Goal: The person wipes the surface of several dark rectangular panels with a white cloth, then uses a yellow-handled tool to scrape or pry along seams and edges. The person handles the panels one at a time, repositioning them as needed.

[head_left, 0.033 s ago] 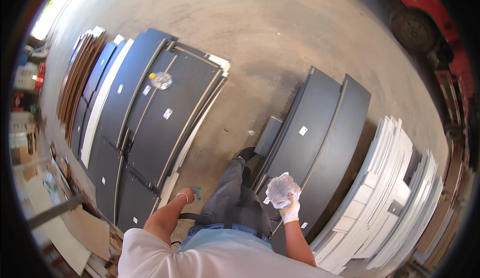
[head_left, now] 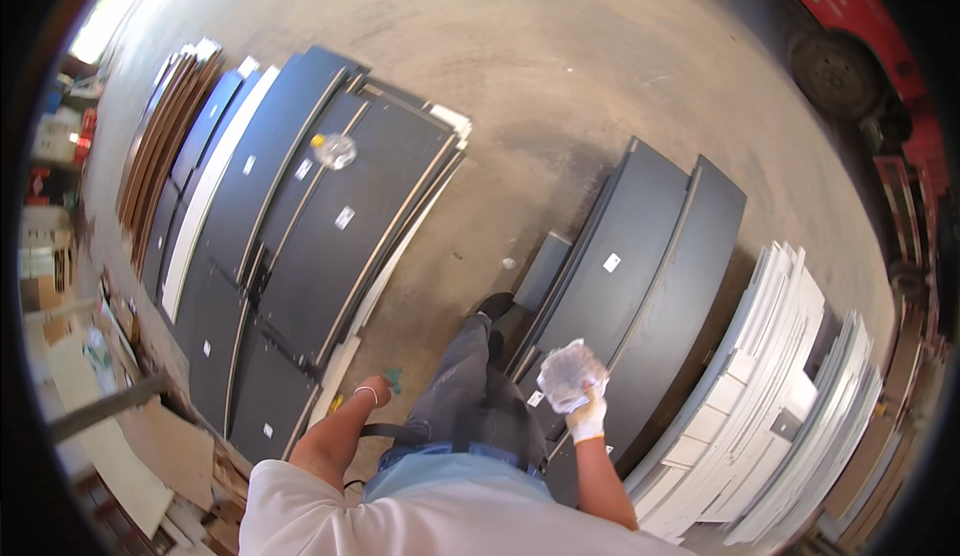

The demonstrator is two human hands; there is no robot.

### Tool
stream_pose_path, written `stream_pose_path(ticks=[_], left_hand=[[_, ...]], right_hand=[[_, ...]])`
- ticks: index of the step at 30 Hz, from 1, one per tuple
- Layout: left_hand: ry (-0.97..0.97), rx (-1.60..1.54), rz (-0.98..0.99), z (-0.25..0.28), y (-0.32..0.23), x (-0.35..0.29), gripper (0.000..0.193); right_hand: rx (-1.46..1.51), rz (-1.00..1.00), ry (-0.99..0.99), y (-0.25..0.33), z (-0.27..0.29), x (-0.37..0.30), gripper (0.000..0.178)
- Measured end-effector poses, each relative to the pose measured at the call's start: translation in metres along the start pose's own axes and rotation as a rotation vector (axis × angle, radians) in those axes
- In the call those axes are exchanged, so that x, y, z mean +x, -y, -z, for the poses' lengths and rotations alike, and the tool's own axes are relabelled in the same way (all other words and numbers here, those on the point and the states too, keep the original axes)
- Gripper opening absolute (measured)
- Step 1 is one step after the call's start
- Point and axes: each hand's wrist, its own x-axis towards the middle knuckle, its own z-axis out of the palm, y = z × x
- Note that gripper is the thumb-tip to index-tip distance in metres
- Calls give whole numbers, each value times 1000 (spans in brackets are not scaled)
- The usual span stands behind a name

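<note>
My right hand (head_left: 587,415), in a white glove, is closed on a crumpled clear plastic bag (head_left: 572,376) with a greyish look. It is raised over the dark panels (head_left: 640,246) on the right. My left hand (head_left: 376,389) is bare, with a thin bracelet at the wrist, and hangs low beside my left leg. It looks closed, and a small teal-green thing (head_left: 393,380) shows at its fingers, too blurred to name. Close by it lies the stack of dark panels (head_left: 350,216) on the left, with white labels on them.
A clear plastic bottle (head_left: 336,152) with a yellow cap lies on the left stack. White panels (head_left: 745,386) are stacked at the right, brown boards (head_left: 165,146) at the far left. A red vehicle (head_left: 850,6) stands at the far right. Boards and clutter (head_left: 160,456) fill the lower left.
The panels and bottle sit slightly further right in the picture as the view shifts. The right hand with the bag has moved slightly right. A bit of yellow now shows beside my left wrist.
</note>
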Motion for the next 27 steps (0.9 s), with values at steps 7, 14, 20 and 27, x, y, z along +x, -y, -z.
stream_pose_path(ticks=[7, 14, 20, 27], left_hand=[[-212, -626, 64, -158, 49, -42, 38], [-415, -1279, 189, -222, 35, -96, 37], [-510, -1457, 272, -277, 65, -92, 34], [-585, -783, 146, -284, 150, -53, 25]], right_hand=[[-288, -115, 400, 47, -144, -16, 80], [-365, -137, 807, 6, -296, -53, 94], [-173, -540, 997, -135, -377, -76, 84], [-444, -586, 1161, -243, -435, -79, 69]])
